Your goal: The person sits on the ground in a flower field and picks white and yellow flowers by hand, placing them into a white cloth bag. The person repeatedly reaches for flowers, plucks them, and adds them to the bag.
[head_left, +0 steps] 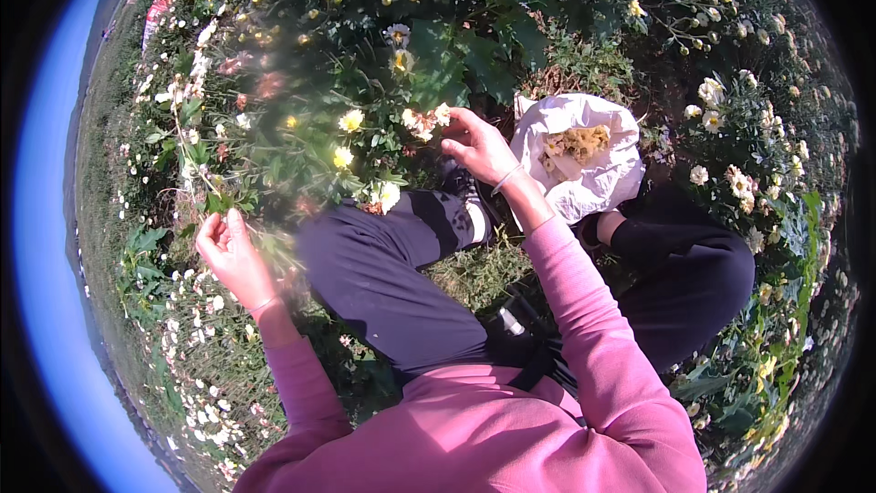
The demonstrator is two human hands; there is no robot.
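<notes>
At the left, my left hand has its thumb and fingers closed on a leafy flower stem whose branch runs up past white blooms. My right hand, a bangle at its wrist, reaches to a cluster of white and browned flowers; thumb and forefinger are parted, and the fingertips are at the cluster's right edge. Whether they grip a bloom cannot be told. Right of that hand stands a white cloth or woven bag, its mouth rolled back, with yellowish picked flower matter inside.
Flowering plants with white and yellow blooms surround my crossed legs in dark trousers. Large green leaves rise ahead. A red and white thing lies far off at the upper left. A blurred patch covers part of the left view.
</notes>
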